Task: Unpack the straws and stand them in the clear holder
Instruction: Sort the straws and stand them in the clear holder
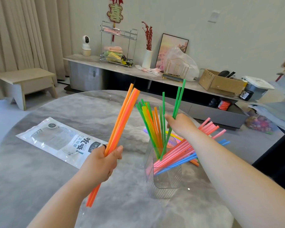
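My left hand [104,160] grips a small bundle of orange straws [120,122], held slanted above the table left of the holder. My right hand [179,124] pinches a few green straws [178,101] over the clear holder [164,178], their lower ends reaching into it. Several green, yellow and orange straws [150,122] stand in the holder. Behind it, a loose pile of pink straws [209,127], blue straws [176,163] and others lies on the table, partly hidden by my right arm. The empty straw bag [56,140] lies flat to the left.
The round grey marble table [39,186] carries everything. Beyond it stand a long low cabinet [89,74] with a wire rack, a vase and a cardboard box [219,81], and a small wooden stool [23,83] at the left.
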